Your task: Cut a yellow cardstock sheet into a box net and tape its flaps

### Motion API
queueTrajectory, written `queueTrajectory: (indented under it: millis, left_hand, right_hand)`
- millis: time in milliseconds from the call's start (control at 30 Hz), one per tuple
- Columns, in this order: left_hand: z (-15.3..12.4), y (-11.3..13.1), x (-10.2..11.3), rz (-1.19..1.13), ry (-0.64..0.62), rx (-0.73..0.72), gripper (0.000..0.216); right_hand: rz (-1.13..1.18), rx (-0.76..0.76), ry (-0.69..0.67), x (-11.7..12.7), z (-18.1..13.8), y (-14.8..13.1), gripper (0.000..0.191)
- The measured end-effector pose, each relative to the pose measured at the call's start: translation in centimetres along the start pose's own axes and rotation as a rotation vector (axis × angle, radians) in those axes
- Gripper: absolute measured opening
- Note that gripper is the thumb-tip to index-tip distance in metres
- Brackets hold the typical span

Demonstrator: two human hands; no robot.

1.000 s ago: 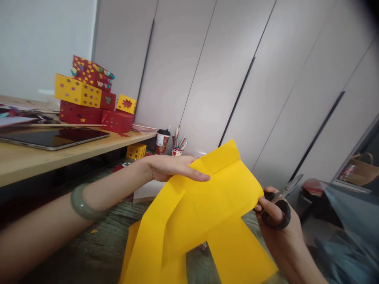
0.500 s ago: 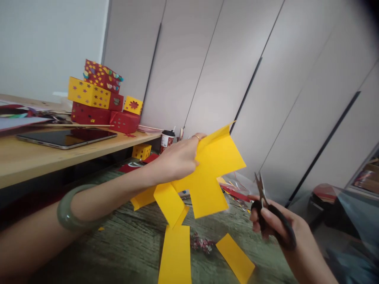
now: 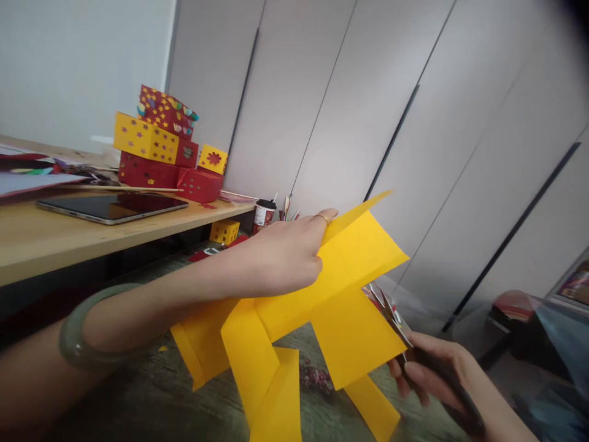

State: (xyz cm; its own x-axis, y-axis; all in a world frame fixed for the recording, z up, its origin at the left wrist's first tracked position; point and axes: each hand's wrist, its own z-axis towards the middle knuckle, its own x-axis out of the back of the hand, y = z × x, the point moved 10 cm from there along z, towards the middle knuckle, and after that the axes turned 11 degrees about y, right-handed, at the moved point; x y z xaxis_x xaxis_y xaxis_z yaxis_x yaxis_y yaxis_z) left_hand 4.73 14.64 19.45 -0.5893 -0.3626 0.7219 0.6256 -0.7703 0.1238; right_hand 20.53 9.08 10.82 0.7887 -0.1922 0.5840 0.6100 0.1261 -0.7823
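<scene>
Pale cabinet doors fill the background. At frame centre the left hand (image 3: 285,258) pinches the folded yellow paper (image 3: 340,307); lower right, the right hand (image 3: 432,374) grips scissors (image 3: 391,316) at its edge.

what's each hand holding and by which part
Left hand pinches the yellow paper at its upper fold; right hand grips scissors by the handles.
</scene>
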Motion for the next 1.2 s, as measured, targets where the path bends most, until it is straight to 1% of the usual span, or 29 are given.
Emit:
queueTrajectory:
  millis: [133, 200, 233, 333, 367, 567, 667, 767, 833, 867, 933, 1000, 1067, 1133, 1200]
  left_hand:
    - [-0.1, -0.2, 0.8, 0.044, 0.138, 0.022, 0.066]
    - [-0.3, 0.0, 0.7, 0.081, 0.166, 0.022, 0.068]
    - [-0.4, 0.1, 0.7, 0.094, 0.173, 0.024, 0.069]
    - [-0.7, 0.7, 0.9, 0.102, 0.184, 0.012, 0.072]
    - [-0.8, 0.9, 1.0, 0.1, 0.192, 0.007, 0.073]
    - [-0.8, 1.0, 1.8, 0.077, 0.236, 0.015, 0.073]
    - [-0.7, 0.7, 1.7, 0.016, 0.232, 0.039, 0.073]
    - [-0.5, 0.1, 2.0, -0.094, 0.227, 0.089, 0.072]
    - [-0.5, -0.2, 2.2, -0.227, 0.205, 0.13, 0.066]
    - [-0.5, -0.4, 2.1, -0.319, 0.175, 0.156, 0.06]
    - [-0.5, -0.4, 1.6, -0.536, 0.074, 0.205, 0.045]
    - [-0.5, -0.2, 1.0, -0.735, -0.039, 0.249, 0.032]
    - [-0.6, -0.2, 0.7, -0.847, -0.105, 0.29, 0.023]
    - [-0.6, -0.6, 0.7, -0.883, -0.101, 0.331, 0.02]
    - [-0.6, -1.0, 0.7, -0.899, -0.073, 0.358, 0.019]
  right_hand:
    - [-0.039, 0.019, -0.061, -0.6, -0.2, 0.2, 0.033]
    - [-0.069, -0.003, -0.038, -0.7, -0.3, 0.7, 0.028]
    - [-0.089, -0.022, -0.016, -0.6, -0.3, 1.0, 0.028]
    - [-0.156, -0.056, 0.035, -0.3, -0.5, 1.8, 0.048]
    - [-0.171, -0.048, 0.047, -0.3, -0.5, 1.8, 0.051]
    - [-0.155, 0.055, 0.069, -0.2, -0.4, 0.9, 0.037]
    - [-0.132, 0.054, 0.049, -0.6, -0.3, 0.8, 0.035]
    - [-0.094, 0.023, 0.02, -0.9, -0.4, 1.0, 0.033]
    - [-0.065, 0.008, -0.005, -1.2, -0.5, 1.0, 0.027]
    - [-0.048, -0.003, -0.019, -1.2, -0.5, 1.0, 0.022]
    - [0.005, -0.031, -0.021, -1.2, -0.6, 1.2, 0.014]
    - [0.075, -0.06, -0.016, -1.1, -0.6, 1.4, 0.017]
    - [0.13, -0.058, -0.016, -1.1, -0.7, 1.3, 0.026]
    - [0.139, -0.037, -0.063, -1.4, -0.9, 1.0, 0.028]
    - [0.136, -0.022, -0.095, -1.6, -1.1, 0.8, 0.025]
